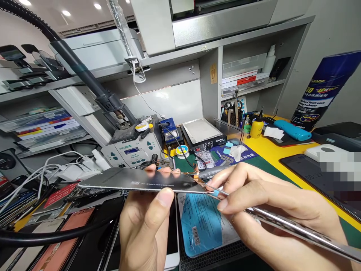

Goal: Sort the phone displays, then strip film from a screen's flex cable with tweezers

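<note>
My left hand point(150, 226) grips a thin dark phone screen point(118, 180) from below, thumb on its near edge and fingertips showing over the far edge. The screen is held almost edge-on and carries small printed text. A copper-coloured flex cable point(199, 180) sticks up at its right end. In my right hand point(262, 199) is a pair of slim metal tweezers point(290, 226), held like a pen. Their tips lie at the screen's right end, by the flex cable. A small light-blue piece shows beside the tips; whether the tweezers pinch it I cannot tell.
Below the hands lie a blue-and-white package point(200, 226) and a white-edged phone point(172, 259). Several phones point(59, 241) stand in a row at left. Behind are a soldering station point(132, 152) and a heating plate point(203, 131). A spray can point(324, 90) and a phone point(307, 177) are at right.
</note>
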Motion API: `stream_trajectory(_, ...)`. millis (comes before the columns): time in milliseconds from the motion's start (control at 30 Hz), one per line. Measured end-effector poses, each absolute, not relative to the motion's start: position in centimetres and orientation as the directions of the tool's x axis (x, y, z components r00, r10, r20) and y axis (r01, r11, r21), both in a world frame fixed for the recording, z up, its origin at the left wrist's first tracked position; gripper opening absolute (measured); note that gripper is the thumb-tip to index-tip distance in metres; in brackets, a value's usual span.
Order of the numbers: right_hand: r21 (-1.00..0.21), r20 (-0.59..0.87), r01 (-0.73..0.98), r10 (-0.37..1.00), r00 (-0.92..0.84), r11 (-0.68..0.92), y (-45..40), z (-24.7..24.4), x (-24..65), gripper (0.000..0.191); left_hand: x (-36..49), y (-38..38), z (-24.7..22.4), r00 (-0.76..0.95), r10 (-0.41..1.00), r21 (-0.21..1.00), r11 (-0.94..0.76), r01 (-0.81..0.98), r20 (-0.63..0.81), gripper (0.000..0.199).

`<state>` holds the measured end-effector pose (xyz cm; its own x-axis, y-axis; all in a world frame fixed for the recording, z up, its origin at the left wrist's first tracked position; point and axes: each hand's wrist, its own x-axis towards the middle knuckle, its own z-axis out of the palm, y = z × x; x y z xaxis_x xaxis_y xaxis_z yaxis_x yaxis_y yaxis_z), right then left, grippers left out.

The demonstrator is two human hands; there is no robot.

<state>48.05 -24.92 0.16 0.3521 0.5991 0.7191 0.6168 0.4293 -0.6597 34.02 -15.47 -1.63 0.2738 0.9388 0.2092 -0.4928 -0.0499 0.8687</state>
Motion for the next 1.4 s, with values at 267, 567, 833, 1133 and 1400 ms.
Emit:
stream_trajectory(267,-0.681,0.699,0.593,0.622,0.353,0.43,-24.73,0.4,47.76,0.026,34.15,-15.41,-1.48,0.272,0.938,0.876,-0.061,-0.478,0.214,0.023)
stream_trajectory(567,-0.682,0.711,0.563,0.607,0.357,0.468,-25.03,0.19,48.32,0.028,33.97,-15.95,-1.32,0.245,0.948,0.87,-0.059,-0.489,0.202,0.029)
stream_trajectory(833,-0.673,0.719,0.581,0.589,0.368,0.458,-25.1,0.24,48.23,0.029,33.97,-15.54,-1.42,0.26,0.944,0.853,-0.038,-0.521,0.201,0.027)
stream_trajectory(1133,-0.667,0.708,0.603,0.623,0.332,0.437,-25.2,0.28,48.12,0.026,34.3,-15.77,-1.06,0.269,0.948,0.856,-0.009,-0.517,0.173,0.03)
stream_trajectory(1400,-0.687,0.695,0.583,0.628,0.351,0.434,-25.15,0.27,48.13,0.026,34.31,-15.4,-1.4,0.293,0.937,0.86,-0.016,-0.51,0.191,0.028)
